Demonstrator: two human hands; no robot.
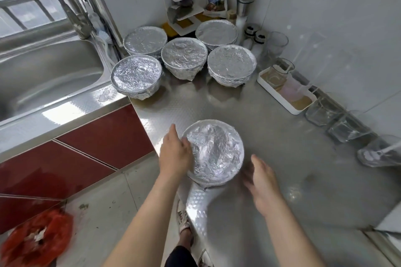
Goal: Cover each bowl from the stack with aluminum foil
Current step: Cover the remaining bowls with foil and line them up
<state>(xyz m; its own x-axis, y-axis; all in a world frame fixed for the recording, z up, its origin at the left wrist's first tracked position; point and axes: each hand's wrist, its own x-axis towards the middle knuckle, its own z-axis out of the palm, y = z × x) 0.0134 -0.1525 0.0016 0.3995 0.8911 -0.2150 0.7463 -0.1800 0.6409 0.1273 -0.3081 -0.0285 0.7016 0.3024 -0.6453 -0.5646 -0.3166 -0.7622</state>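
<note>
left hand (175, 154) cups the near foil-wrapped bowl (217, 149), fingers (186, 144) relaxed against its rim, likely crimping foil; right hand (263, 180) hovers just beside it, fingers apart.

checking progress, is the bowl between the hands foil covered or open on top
Covered. Crinkled foil spans the whole top of the near bowl and wraps over its rim; the left hand touches its edge.

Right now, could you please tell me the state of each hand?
Left hand: open, fingers resting on the rim of the foil-covered bowl.
Right hand: open, blurred, holding nothing.
</note>
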